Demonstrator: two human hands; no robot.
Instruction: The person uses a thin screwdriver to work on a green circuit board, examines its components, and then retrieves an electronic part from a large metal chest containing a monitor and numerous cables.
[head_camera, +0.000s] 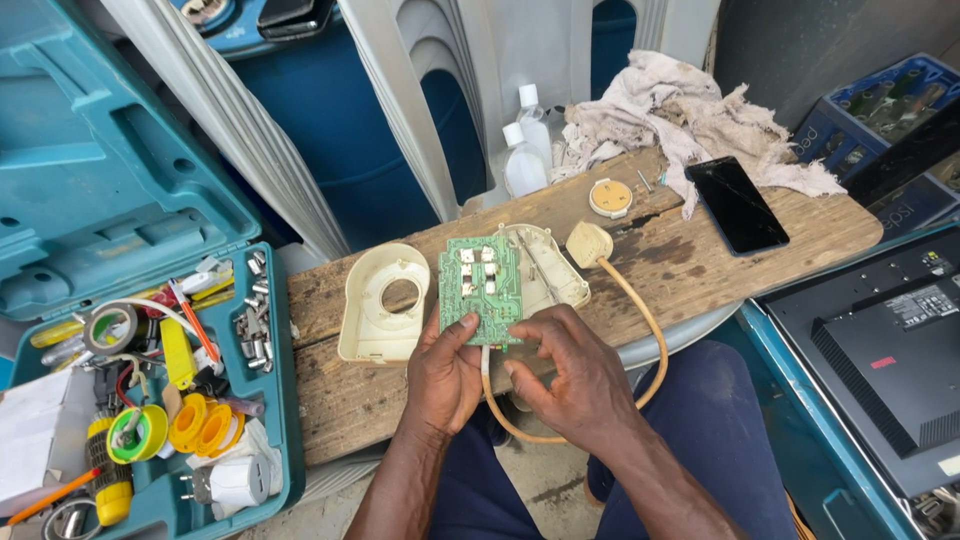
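Observation:
My left hand and my right hand both hold a green circuit board by its lower edge, tilted up over a wooden plank. Behind the board lies an open cream plastic casing half. The other cream casing half, with a round hole, lies to the left. A cream cable runs from under the board in a loop to a cream plug.
A teal toolbox with tape rolls, solder and screws stands open at left. On the plank's far end lie a black phone, a rag, a round plug cover and two clear bottles. A black flat device sits right.

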